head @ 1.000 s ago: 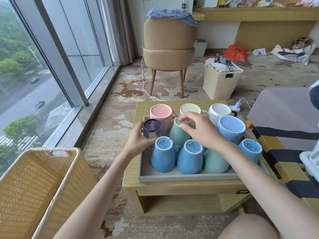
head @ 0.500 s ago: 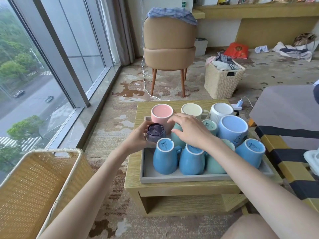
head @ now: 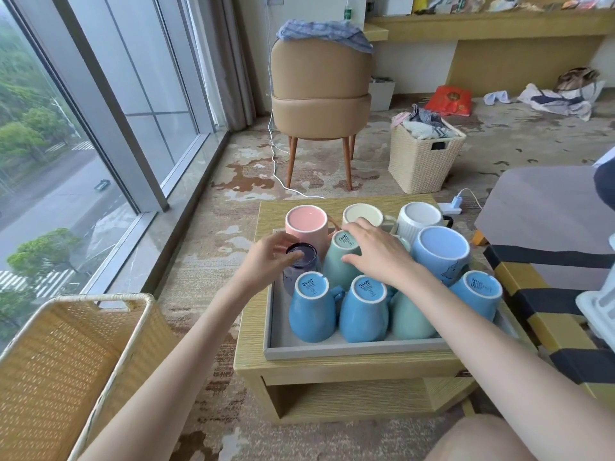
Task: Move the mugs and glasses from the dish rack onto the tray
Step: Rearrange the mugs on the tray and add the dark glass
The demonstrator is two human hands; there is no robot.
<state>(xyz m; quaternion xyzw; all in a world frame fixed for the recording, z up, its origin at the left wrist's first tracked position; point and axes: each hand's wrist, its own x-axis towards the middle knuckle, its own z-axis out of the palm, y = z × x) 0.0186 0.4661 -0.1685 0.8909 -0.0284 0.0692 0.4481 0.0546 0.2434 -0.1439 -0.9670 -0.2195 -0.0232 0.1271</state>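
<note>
A grey tray (head: 332, 349) sits on a low wooden table (head: 332, 372) and holds several upturned mugs. My left hand (head: 266, 261) grips a dark purple glass (head: 301, 261), upside down, at the tray's left side beside a pink mug (head: 306, 224). My right hand (head: 376, 252) rests over a green mug (head: 342, 257) in the middle, its fingers curled around the mug. Blue mugs (head: 311, 307) line the tray's front edge, and a large light blue mug (head: 441, 254) stands at the right. The white dish rack (head: 599, 314) shows only at the right edge.
A wicker basket (head: 66, 361) stands at the lower left. A tan chair (head: 321, 94) and a woven laundry basket (head: 424, 158) are beyond the table. A striped seat (head: 549, 311) lies to the right, and a tall window runs along the left.
My left hand has lowered the purple glass down into the tray beside the pink mug. My right hand has shifted left, from the tray's middle onto the green mug.
</note>
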